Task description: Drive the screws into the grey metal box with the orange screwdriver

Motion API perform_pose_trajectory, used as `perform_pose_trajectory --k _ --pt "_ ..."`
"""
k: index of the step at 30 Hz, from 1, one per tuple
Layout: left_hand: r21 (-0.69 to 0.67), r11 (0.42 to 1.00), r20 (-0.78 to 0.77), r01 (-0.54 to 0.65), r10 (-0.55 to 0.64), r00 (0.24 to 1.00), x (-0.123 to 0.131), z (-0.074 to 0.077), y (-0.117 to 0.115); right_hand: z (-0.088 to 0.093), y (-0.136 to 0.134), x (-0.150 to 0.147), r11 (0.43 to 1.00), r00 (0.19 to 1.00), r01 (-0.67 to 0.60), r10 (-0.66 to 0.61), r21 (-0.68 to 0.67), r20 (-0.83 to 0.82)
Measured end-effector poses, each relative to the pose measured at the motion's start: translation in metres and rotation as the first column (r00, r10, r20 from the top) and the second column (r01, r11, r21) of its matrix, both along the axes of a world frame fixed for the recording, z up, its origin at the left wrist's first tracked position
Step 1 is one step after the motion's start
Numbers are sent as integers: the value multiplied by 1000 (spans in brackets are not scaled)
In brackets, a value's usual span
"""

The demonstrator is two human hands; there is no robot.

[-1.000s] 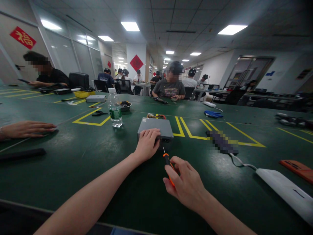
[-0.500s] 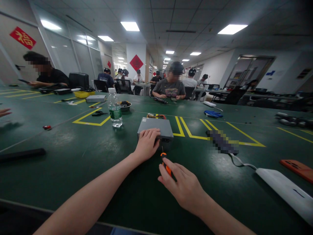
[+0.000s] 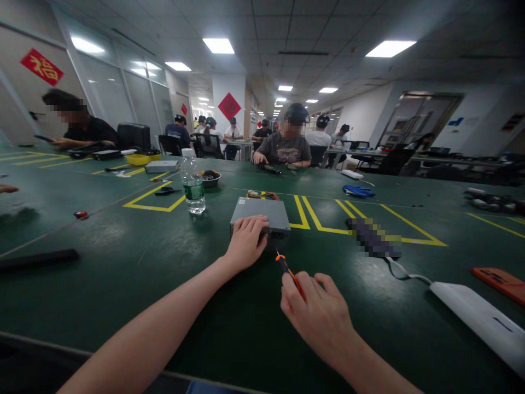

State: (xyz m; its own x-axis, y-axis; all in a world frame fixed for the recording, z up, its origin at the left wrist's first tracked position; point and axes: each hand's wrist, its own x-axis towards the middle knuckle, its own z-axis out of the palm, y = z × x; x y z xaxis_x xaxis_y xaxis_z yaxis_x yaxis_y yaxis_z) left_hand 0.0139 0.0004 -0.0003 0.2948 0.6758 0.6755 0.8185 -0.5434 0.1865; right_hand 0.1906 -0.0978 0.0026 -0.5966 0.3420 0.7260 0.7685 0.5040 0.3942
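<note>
A grey metal computer power supply lies on the green table in front of me, its socket side facing me and coloured wires behind it. My left hand grips its near left edge, fingers over the top and thumb at the front face. In my right hand is an orange and black screwdriver, fingers closed around the handle. Its thin shaft points up and left toward the socket side. The tip appears just short of the casing, in dark shadow.
A water bottle stands left of the power supply, beside a metal bowl. To the right lie blue gloves, a white power bank with a cable, and an orange phone. A person sits across the table.
My right hand has moved right and slightly back, drawing the screwdriver away from the power supply and tilting it more, with fingers curled tighter. My left hand stays in place.
</note>
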Motion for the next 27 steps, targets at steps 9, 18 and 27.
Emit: perform_pose_trajectory --k 9,18,27 --pt "9 1000 -7 -3 4 1000 0 0 0 0 3 2 984 988 -157 157 -87 0" --pt "12 1000 0 4 -4 1000 0 0 0 -4 0 -8 961 988 -151 142 -231 -57" --pt "9 1000 -3 8 -8 1000 0 -1 1 6 -2 -5 978 977 -208 209 -21 47"
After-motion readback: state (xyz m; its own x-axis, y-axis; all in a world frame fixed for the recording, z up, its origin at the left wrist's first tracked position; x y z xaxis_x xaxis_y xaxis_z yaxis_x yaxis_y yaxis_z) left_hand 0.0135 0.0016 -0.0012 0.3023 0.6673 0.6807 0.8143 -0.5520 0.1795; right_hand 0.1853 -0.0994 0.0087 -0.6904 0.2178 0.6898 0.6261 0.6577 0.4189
